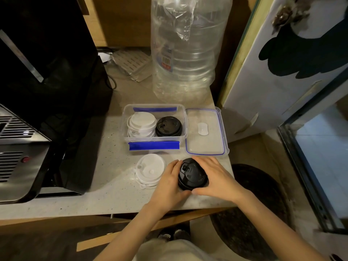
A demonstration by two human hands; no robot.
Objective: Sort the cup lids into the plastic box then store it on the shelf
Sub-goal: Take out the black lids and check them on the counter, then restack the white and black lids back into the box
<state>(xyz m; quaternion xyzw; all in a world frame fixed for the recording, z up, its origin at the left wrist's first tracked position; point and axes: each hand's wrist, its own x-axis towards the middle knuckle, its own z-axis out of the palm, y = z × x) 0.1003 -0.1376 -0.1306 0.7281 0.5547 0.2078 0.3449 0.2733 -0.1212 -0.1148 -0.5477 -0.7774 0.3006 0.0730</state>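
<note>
2 hands enclose a stack of black lids [193, 174] near the front right corner of the counter [116, 196]. Left hand [169, 183] cups the stack's left side, fingers curled against it; right hand [212, 178] covers the right side, fingers spread along the rim, thumb meeting the left thumb at the near edge. The stack's top faces up and leans slightly left; its sip opening points away from the person. Embossed writing on the top lid is too small to read.

Just left lies a loose pile of white lids [149, 170]. Behind stands the plastic box [182, 117], open, long axis left to right, holding white lids [142, 124] at left and black lids [169, 126] at right. Its blue-sealed cover [206, 130] lies flat, touching the box's right side, reaching the counter's right edge.

A large clear bottle [186, 49] behind the box bears a barcode label, text unreadable. A black machine [47, 72] bounds the left.
</note>
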